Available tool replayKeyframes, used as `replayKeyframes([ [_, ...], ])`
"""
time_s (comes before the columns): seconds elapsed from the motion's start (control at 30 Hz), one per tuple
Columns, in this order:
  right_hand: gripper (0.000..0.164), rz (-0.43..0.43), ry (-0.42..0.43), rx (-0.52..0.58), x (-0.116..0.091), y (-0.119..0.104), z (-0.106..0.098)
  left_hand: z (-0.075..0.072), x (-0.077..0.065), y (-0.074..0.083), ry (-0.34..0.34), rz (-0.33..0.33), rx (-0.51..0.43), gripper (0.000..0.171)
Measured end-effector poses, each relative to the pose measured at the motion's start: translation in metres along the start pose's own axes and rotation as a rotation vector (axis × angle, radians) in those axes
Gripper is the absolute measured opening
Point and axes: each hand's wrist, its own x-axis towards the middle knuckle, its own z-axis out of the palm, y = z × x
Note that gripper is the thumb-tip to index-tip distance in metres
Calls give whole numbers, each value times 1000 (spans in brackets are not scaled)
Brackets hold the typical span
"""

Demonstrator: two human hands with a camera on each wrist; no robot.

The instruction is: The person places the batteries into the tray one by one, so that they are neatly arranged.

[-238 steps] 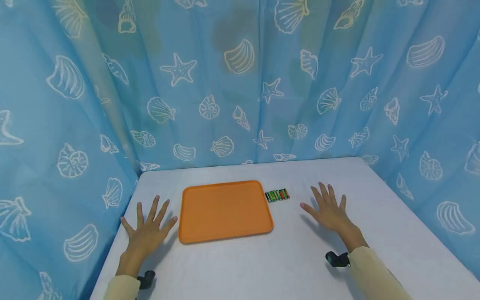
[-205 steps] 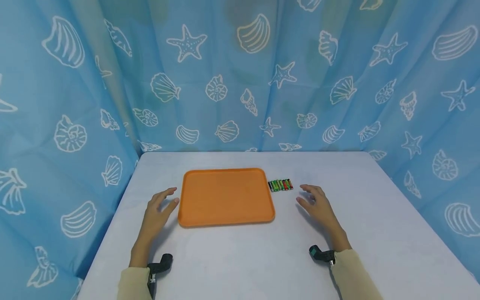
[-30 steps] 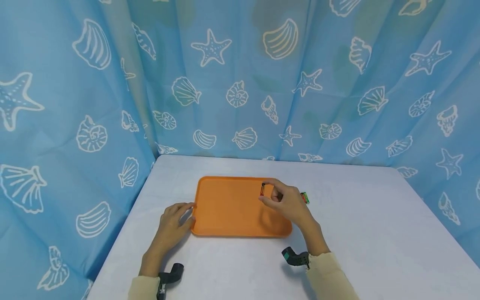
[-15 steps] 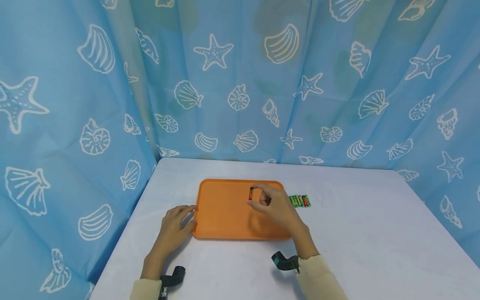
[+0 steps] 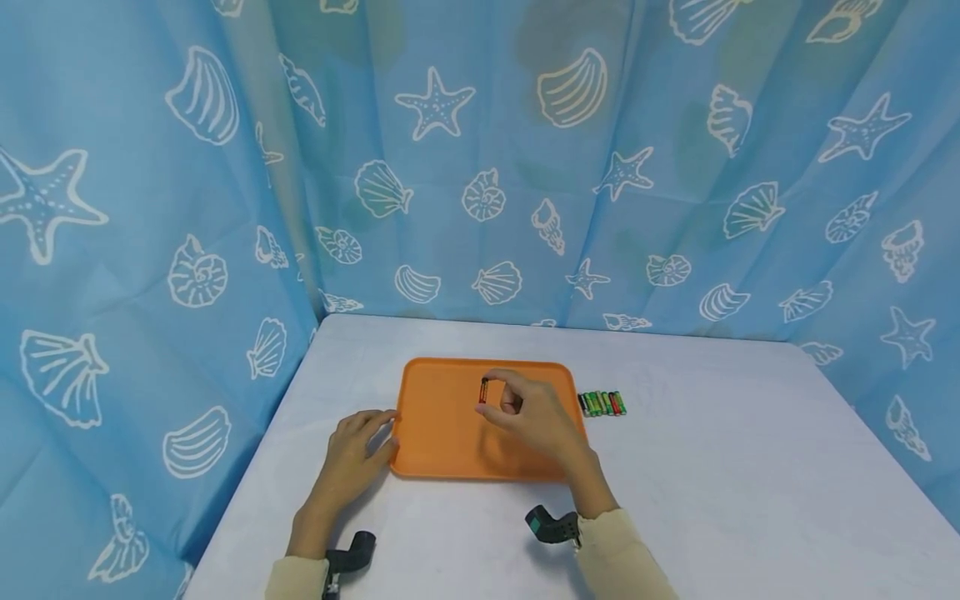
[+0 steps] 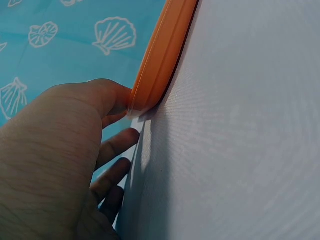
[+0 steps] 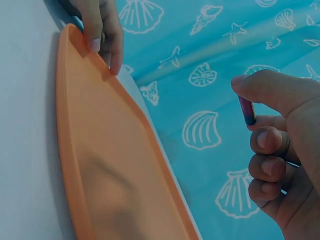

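Observation:
My right hand pinches a small battery upright between thumb and index fingertips, above the middle of an orange tray. In the right wrist view the battery shows a dark end and a reddish body, and the other fingers curl in beneath. My left hand rests at the tray's left rim. Its thumb and index fingertips touch the rim side by side. In the left wrist view the left hand has its thumb against the tray's outer wall, the other fingers loosely bent.
Just right of the tray lies a row of several small batteries, green, red and black. A white cloth covers the table. Blue shell-print curtains close off the back and sides. Each wrist wears a black camera mount.
Long ago both hands were apart from the tray. Over the last second my right hand has carried the battery leftward across the tray, uncovering the row. The left hand has stayed at the rim.

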Motion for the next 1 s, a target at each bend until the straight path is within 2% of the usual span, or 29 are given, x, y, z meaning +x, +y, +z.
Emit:
replayKeyframes([
  [0.33,40,-36,-4,49,10,-8,16,1,2,0,-17,-25,-4,44],
  [0.5,43,-38,-22,28,16,-14,26,1,1,-2,-1,-3,-17,44],
  [0.8,47,-10,-78,-10,23,-18,48,4,-1,0,-27,-42,-1,44],
  [1.0,49,-15,-96,-46,32,-25,60,1,-1,1,-14,-41,17,45],
])
